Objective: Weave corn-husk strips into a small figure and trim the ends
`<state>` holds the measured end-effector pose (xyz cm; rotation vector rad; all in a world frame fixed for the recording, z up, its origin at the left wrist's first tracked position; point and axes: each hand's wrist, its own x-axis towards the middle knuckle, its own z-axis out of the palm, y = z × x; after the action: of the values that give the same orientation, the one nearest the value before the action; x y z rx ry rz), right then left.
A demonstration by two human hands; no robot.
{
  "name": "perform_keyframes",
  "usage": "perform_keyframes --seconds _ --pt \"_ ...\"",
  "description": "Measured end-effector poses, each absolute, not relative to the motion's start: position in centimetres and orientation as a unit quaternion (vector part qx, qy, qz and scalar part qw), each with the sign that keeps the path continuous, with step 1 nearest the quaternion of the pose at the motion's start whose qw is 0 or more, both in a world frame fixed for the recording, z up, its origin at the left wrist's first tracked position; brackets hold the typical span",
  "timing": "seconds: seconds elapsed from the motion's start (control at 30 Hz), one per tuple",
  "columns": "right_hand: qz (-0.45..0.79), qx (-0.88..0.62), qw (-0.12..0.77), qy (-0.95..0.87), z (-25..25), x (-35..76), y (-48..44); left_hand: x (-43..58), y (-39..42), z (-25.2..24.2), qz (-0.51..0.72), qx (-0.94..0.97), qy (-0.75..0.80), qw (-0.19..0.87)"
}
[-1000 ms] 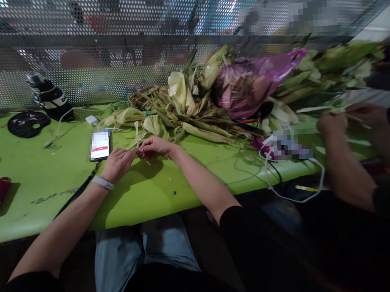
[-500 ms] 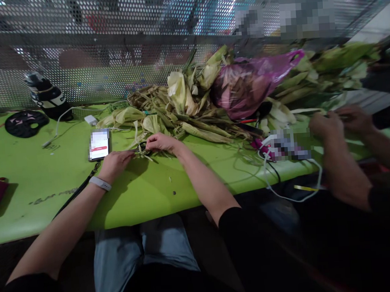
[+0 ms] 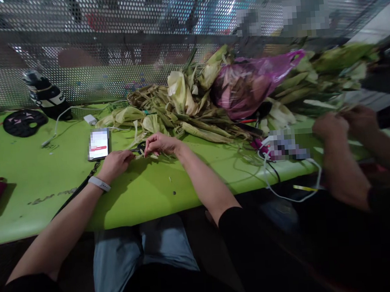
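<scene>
My left hand (image 3: 116, 163), with a pale band on its wrist, is closed in a pinch on a thin strip of corn husk (image 3: 139, 156). Close by on the right, my right hand (image 3: 160, 144) has its fingers pinched together at the other end of the strip. Dark scissors handles (image 3: 140, 147) show partly behind my right fingers. Just beyond my hands lies a heap of corn husks (image 3: 166, 108), pale green to brown. A lit phone (image 3: 99, 145) with a strap rests on the green table (image 3: 125, 198) beside my left hand.
A purple plastic bag (image 3: 244, 88) sits against the husks. At right, another person's hands (image 3: 345, 123) work near a white cable (image 3: 292, 198) that hangs over the table edge. A dark bottle (image 3: 48, 95), black fan-shaped object (image 3: 25, 123) and charger (image 3: 90, 120) are at left.
My hands stay almost in place; the right fingers have shifted slightly and curl lower over the husk strip. The other person's hands moved a little to the right.
</scene>
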<state>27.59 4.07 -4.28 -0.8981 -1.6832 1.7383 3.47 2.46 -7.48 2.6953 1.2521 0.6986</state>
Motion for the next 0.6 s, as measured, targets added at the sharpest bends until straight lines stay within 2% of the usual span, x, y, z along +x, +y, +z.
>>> perform_keyframes --seconds 0.2,0.3,0.37,0.5,0.6 --pt "0.617 -0.36 0.241 -0.657 -3.9 27.5 3.8 3.6 2.2 -7.4 0.21 0.888 0.409 0.015" --pt "0.623 -0.363 0.262 -0.642 -3.5 27.4 3.5 3.6 1.7 -6.6 0.231 0.874 0.422 0.067" --pt "0.636 -0.358 0.31 -0.61 -3.2 27.4 3.3 3.6 1.4 -5.9 0.255 0.845 0.436 0.176" --pt "0.647 -0.306 0.387 -0.582 -2.8 26.8 2.9 3.6 1.0 -4.9 0.255 0.696 0.407 0.534" --pt "0.625 -0.251 0.377 -0.636 -2.6 26.1 2.4 3.9 0.7 -4.9 0.215 0.61 0.376 0.664"
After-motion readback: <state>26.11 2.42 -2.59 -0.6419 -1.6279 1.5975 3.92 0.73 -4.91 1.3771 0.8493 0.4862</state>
